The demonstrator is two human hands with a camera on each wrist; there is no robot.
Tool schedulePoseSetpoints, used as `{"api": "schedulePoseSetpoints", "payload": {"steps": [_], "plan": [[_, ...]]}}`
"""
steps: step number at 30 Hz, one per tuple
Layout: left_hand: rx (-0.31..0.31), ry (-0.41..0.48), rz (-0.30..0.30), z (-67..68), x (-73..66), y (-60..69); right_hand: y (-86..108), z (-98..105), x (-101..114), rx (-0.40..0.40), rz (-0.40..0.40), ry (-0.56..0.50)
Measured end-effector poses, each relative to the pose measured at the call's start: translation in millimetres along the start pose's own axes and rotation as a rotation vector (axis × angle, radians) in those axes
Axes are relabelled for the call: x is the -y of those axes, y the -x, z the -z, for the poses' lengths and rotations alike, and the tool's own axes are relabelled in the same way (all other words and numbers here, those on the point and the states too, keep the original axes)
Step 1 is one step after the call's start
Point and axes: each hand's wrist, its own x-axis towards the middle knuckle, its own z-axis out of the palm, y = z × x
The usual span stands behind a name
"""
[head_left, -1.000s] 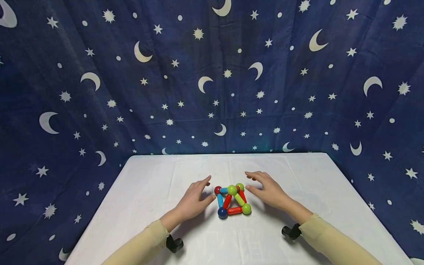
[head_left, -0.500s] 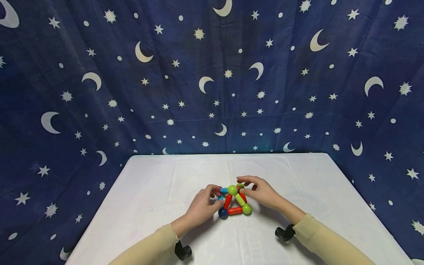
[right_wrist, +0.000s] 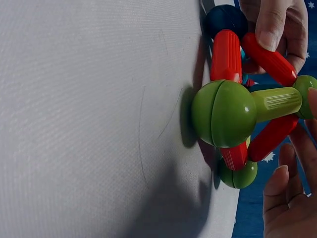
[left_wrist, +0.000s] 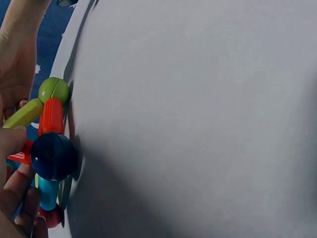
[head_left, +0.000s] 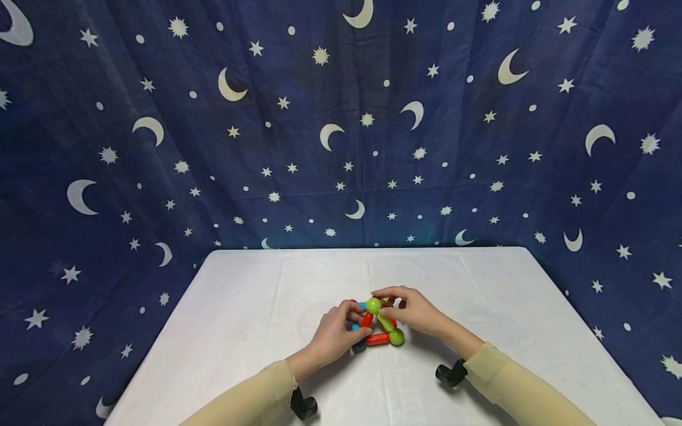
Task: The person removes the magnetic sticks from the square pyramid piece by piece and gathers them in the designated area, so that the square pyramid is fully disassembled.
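A structure of coloured rods and balls stands on the table, its top green ball (head_left: 373, 305) raised above the others. My left hand (head_left: 331, 338) pinches the slanted red rod (right_wrist: 270, 60) between thumb and fingers; that rod runs from the dark blue ball (left_wrist: 53, 156) up to the top ball. From the other side, the thumb and index finger of my right hand (head_left: 418, 310) pinch the top green ball. A yellow-green rod (right_wrist: 278, 103) slopes down to the front green ball (right_wrist: 225, 114). Behind my left fingers the red ball and blue rods are partly hidden.
The white-covered table (head_left: 256, 284) extends around the structure. Beyond its back edge hangs a dark blue curtain (head_left: 303, 89) with moons and stars. Black wrist devices (head_left: 303, 406) sit under both sleeves.
Both hands have moved inward from beside the structure. The left now grips the slanted red rod, the right the top green ball. The structure looks unmoved.
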Motion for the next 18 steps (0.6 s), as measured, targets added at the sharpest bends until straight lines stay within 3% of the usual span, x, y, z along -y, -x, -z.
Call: {"api": "schedulePoseSetpoints", "payload": {"steps": [9,18], "plan": [[-0.007,0.035,0.028,9.3,4.5,-11.9,-8.8,-3,-3,-0.034,-0.041,-0.004],[-0.018,0.166,0.095,14.1,12.1,-25.0,-20.6,-10,-5,-0.058,-0.029,-0.055]]}}
